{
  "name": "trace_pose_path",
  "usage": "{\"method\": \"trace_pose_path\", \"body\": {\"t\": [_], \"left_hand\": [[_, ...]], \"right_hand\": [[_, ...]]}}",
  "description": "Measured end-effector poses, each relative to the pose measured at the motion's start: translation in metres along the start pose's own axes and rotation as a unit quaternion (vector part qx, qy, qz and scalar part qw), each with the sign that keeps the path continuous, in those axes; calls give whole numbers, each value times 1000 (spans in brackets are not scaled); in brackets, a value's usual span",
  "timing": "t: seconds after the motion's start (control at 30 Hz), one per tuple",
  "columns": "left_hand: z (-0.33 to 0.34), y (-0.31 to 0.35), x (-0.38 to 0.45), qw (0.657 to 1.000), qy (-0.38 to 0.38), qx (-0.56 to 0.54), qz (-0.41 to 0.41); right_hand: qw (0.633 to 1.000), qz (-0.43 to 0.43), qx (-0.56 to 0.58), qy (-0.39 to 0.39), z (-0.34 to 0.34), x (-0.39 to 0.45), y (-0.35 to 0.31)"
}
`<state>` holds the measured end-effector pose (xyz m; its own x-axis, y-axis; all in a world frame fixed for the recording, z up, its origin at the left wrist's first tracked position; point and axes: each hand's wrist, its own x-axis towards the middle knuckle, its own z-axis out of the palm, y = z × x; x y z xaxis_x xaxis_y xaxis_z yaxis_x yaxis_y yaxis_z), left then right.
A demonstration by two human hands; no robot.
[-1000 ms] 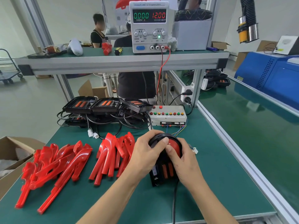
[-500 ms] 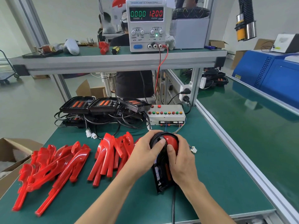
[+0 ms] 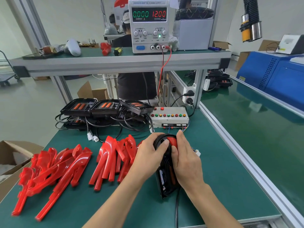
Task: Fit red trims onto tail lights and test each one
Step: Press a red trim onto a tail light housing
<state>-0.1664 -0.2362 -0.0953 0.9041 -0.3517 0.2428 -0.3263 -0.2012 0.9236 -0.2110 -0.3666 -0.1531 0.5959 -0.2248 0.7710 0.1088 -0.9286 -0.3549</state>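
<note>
Both hands [image 3: 169, 155] clasp the tail light [image 3: 166, 180] between them.

Tail light on edge at centre of green worktop [image 3: 230, 186], red trims in heaps to its left.
Black tail light [image 3: 166, 180] with red domed trim [image 3: 172, 142] at far end, black cable trailing off near end. Two loose heaps of glossy red trims: one [image 3: 113, 160] just beside it, one [image 3: 52, 171] further left. Three more black tail lights [image 3: 107, 106], orange inserts showing, in a row behind, cables tangled beneath.
</note>
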Motion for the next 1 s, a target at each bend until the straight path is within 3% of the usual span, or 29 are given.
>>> {"method": "trace_pose_path", "body": {"t": [0.3,0.53,0.63,0.7,0.83,0.9,1.0], "left_hand": [[3,-4,1,1000,10,-15,-4],[-3,-12,3,998,23,-56,-22],[-4,-16,3,996,21,-79,-33],[-5,-20,4,995,23,-93,-38],[-7,-26,9,990,16,-128,-60],[-7,-27,11,987,12,-146,-70],[-7,-26,15,984,5,-163,-73]], "right_hand": [[996,-62,-4,68,5,1,6],[995,-68,58,41,2,-2,3],[996,-40,64,40,-2,1,1],[992,32,119,37,-7,7,1],[938,181,293,25,-24,28,3],[918,186,349,-6,-32,39,2],[951,109,286,-53,-36,45,7]]}}
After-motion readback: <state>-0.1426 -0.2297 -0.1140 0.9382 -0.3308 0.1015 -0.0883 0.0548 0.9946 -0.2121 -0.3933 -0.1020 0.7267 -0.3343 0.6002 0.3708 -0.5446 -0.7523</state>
